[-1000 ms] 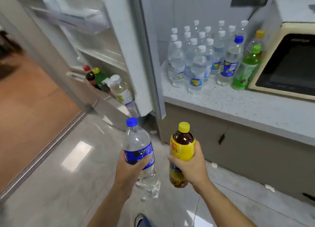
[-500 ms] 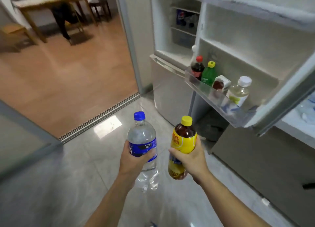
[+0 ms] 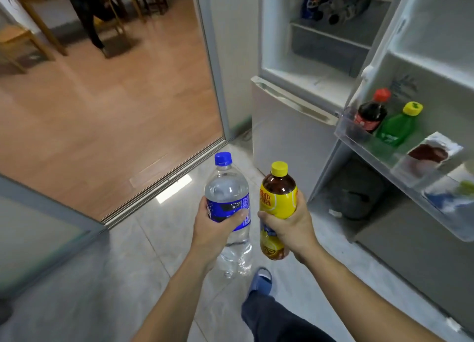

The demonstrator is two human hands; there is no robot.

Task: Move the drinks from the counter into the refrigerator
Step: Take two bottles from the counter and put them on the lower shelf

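My left hand (image 3: 214, 228) grips a clear water bottle (image 3: 228, 195) with a blue cap and blue label, held upright. Beside it my right hand (image 3: 291, 226) grips a brown tea bottle (image 3: 278, 200) with a yellow cap and yellow label. Both bottles hang over the tiled floor, in front of the open refrigerator (image 3: 315, 67). Its door shelf (image 3: 354, 134) at the right holds a red-capped cola bottle (image 3: 370, 112), a green bottle (image 3: 397, 127) with a yellow cap, a carton (image 3: 428, 154) and another bottle partly cut off by the frame edge.
The refrigerator's closed lower door (image 3: 289, 128) stands straight ahead. Dark items lie on an upper inner shelf (image 3: 333, 8). A sliding-door track (image 3: 164, 180) leads left to a wooden-floored room with a table (image 3: 33, 13) and a person's legs. My slippered foot (image 3: 260, 282) is below the bottles.
The view has swung left from the counter to the open refrigerator and come closer to it. Both hands keep holding their bottles, raised slightly.
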